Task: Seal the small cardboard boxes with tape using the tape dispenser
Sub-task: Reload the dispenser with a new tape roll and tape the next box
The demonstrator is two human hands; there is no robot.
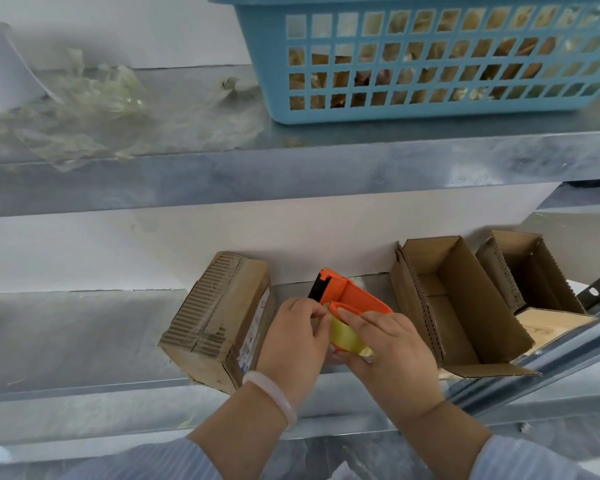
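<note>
Over lower metal shelf (pixel 66 341): orange plastic tape dispenser (pixel 355 295), yellow tape roll (pixel 343 336) loaded.
Left hand (pixel 293 341): grip pinches yellow tape roll.
Right hand (pixel 394 351): grip clamped round dispenser.

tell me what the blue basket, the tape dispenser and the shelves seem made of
Blue basket: moulded plastic, going by its uniform grid of holes. Tape dispenser: smooth orange plastic, slightly glossy. Shelves: likely galvanised sheet metal, with a grey mottled sheen.
</note>
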